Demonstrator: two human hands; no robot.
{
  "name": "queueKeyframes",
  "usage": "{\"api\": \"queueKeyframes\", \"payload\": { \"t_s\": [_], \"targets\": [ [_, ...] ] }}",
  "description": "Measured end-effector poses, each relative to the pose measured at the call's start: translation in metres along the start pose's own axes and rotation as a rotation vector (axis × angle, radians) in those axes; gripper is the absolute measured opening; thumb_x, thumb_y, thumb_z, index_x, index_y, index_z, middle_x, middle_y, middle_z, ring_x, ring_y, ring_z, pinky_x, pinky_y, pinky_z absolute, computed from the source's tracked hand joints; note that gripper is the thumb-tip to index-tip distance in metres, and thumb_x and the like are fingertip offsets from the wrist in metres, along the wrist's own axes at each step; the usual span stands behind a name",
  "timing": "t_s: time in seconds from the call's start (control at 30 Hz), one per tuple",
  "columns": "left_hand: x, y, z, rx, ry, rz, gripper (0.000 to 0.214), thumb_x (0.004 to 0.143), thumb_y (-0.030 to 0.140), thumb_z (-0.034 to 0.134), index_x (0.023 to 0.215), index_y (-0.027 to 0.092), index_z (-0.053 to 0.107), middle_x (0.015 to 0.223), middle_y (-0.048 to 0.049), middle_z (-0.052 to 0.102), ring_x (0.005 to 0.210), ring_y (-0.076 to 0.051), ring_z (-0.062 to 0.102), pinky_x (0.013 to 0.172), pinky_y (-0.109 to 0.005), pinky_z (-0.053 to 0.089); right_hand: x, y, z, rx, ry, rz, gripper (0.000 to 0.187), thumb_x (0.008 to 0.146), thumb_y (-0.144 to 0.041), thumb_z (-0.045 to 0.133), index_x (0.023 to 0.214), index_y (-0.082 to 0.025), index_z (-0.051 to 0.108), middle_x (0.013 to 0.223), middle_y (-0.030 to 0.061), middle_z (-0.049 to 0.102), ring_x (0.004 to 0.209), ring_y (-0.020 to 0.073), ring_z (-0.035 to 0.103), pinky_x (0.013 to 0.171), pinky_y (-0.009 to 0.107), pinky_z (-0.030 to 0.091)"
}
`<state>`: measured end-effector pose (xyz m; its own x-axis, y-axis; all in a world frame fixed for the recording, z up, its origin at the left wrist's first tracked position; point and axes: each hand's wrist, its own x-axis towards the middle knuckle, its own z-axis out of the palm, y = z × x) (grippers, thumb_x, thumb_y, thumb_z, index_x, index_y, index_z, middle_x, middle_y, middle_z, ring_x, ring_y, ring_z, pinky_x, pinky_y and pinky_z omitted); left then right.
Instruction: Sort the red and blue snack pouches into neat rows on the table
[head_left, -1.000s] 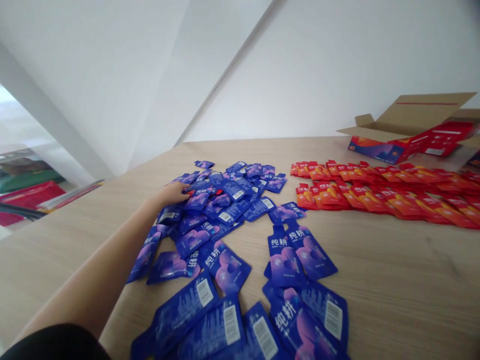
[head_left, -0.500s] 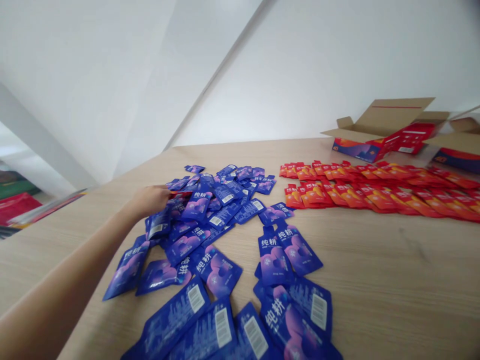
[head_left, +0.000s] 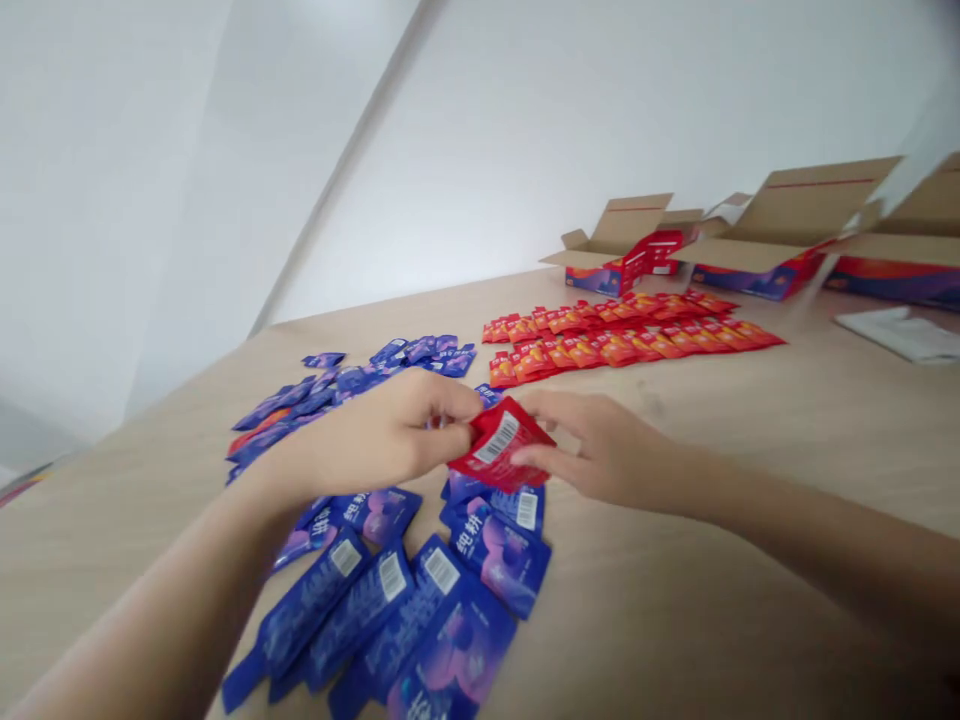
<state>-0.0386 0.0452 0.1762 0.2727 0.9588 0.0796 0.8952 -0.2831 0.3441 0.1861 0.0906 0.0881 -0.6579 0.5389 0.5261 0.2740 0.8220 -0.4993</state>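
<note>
Left hand [head_left: 382,435] closed in a pinch, thumb and fingers together on one end of a red sachet [head_left: 499,445]. That end is hidden inside the fingers, so its shape cannot be read. The sachet is held above the middle of the tabletop [head_left: 675,620], with its barcode face up toward the camera. Barcode strip runs lower left to upper right in view. Long axis appears to lie across that strip, from the left hand down toward the lower right, though the hidden end leaves the exact line uncertain. Broad free end points toward the right hand [head_left: 600,450]. Right hand is partly open, fingers extended, with fingertips [head_left: 529,455] on the sachet's right side; cannot tell whether they grip it or only touch it. Directly beneath both hands lie overlapping blue sachets [head_left: 450,610] printed with white characters and barcodes, spreading toward the near edge of the tabletop. A looser blue sachet pile [head_left: 352,385] lies farther out, left of centre. Red sachets in close rows [head_left: 615,340] lie toward the far edge, right of that pile. Open cardboard cartons [head_left: 780,240] stand along the far edge, and white paper [head_left: 900,335] lies near the right edge.
</note>
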Motion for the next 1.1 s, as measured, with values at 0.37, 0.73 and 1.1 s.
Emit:
{"api": "queueKeyframes", "payload": {
  "t_s": [0.37, 0.73, 1.1],
  "targets": [
    [0.045, 0.063, 0.088, -0.16, -0.048, 0.435, 0.021, 0.094, 0.028, 0.051, 0.087, 0.018, 0.067, 0.085, -0.003, 0.071, 0.078, -0.017, 0.064, 0.076, -0.03, 0.049, -0.063, 0.012, -0.063, 0.32, 0.315, 0.232, 0.018, 0.084, -0.034, 0.069, 0.089, -0.017, 0.066, 0.087, 0.0043, 0.071, 0.08, 0.0182, 0.066, 0.072, 0.031, 0.053],
    [0.101, 0.107, 0.148, 0.618, -0.106, 0.634, 0.019, 0.093, 0.015, 0.049, 0.084, 0.019, 0.065, 0.082, -0.0034, 0.068, 0.076, -0.022, 0.065, 0.07, -0.036, 0.047, -0.141, 0.056, -0.081, -0.165, 0.109, 0.189, 0.025, 0.094, -0.025, 0.055, 0.116, -0.016, 0.063, 0.108, 0.0073, 0.072, 0.096, 0.018, 0.067, 0.085, 0.03, 0.051],
    [0.143, 0.073, 0.179, 0.357, -0.056, 0.585, 0.021, 0.092, 0.021, 0.045, 0.098, 0.024, 0.065, 0.103, -0.0063, 0.069, 0.094, -0.022, 0.067, 0.083, -0.035, 0.056, -0.191, 0.224, -0.172, -0.264, 0.602, 0.222, 0.033, 0.09, -0.016, 0.048, 0.106, -0.026, 0.075, 0.112, 0.0022, 0.073, 0.108, 0.0182, 0.067, 0.101, 0.036, 0.051]
  ]
}}
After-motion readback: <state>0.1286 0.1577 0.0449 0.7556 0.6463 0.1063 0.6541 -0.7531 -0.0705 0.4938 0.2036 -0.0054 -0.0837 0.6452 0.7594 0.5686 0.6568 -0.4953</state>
